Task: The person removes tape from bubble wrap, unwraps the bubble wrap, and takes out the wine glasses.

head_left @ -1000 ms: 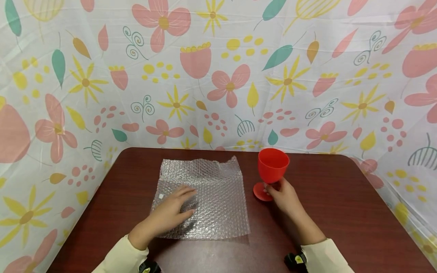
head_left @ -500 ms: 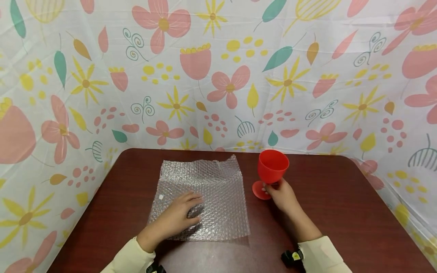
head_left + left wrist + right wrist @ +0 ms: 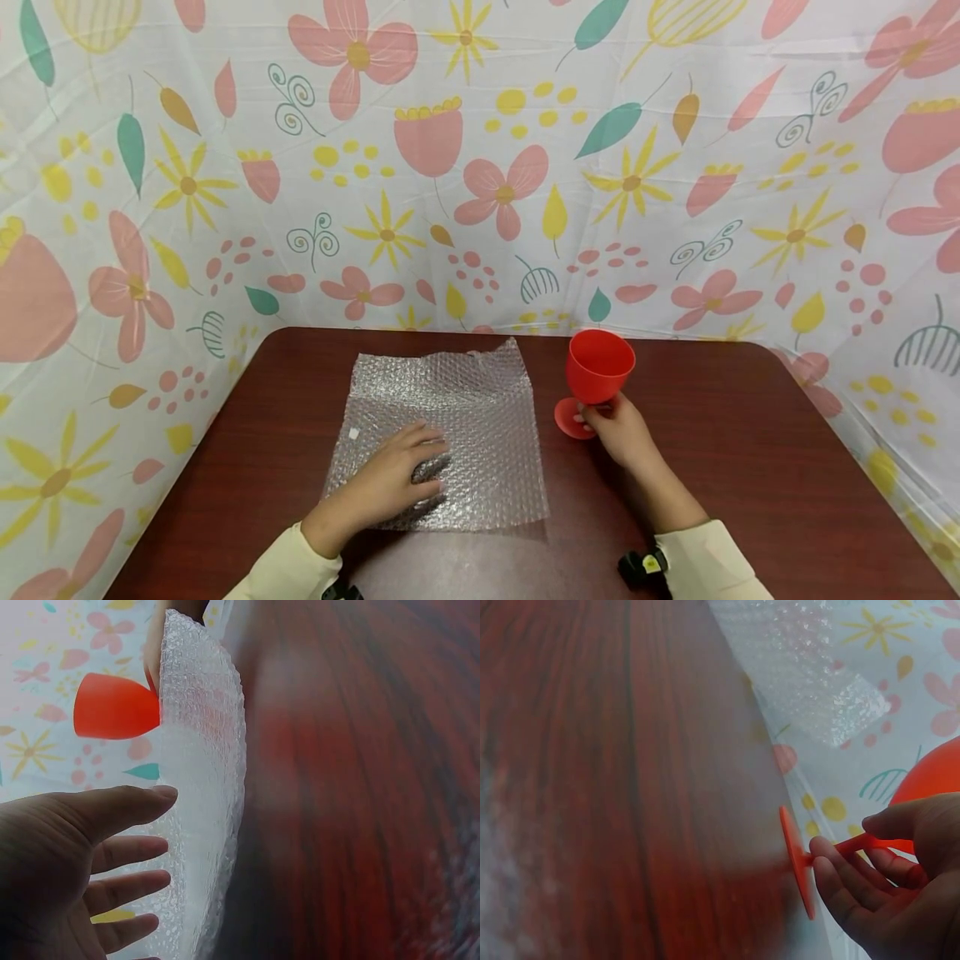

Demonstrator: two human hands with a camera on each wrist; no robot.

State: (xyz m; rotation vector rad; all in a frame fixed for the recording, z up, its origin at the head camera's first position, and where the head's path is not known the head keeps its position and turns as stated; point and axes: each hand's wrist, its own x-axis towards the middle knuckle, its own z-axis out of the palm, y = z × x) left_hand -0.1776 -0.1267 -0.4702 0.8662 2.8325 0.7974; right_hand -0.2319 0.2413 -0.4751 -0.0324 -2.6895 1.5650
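Note:
A red goblet [image 3: 597, 368] is at the right of the table, its stem pinched between the thumb and fingers of my right hand [image 3: 625, 435]. In the right wrist view, the goblet's round base [image 3: 798, 862] shows beyond my fingertips, with the bowl partly behind my hand. My left hand [image 3: 393, 473] is over the lower left part of a clear bubble wrap sheet [image 3: 480, 433], fingers spread and relaxed. The left wrist view shows those fingers [image 3: 127, 889] beside the sheet's raised edge, holding nothing; whether they touch it I cannot tell.
The dark reddish-brown table [image 3: 720, 433] has rounded far corners. Behind and beside it hangs a white cloth [image 3: 480, 208] printed with flowers and leaves. One far corner of the bubble wrap curls upward. A small white patch [image 3: 354, 433] shows on the wrap's left side.
My left hand has moved slightly to the right over the bubble wrap, mostly in the earlier half second. The right hand keeps its hold on the goblet, almost still.

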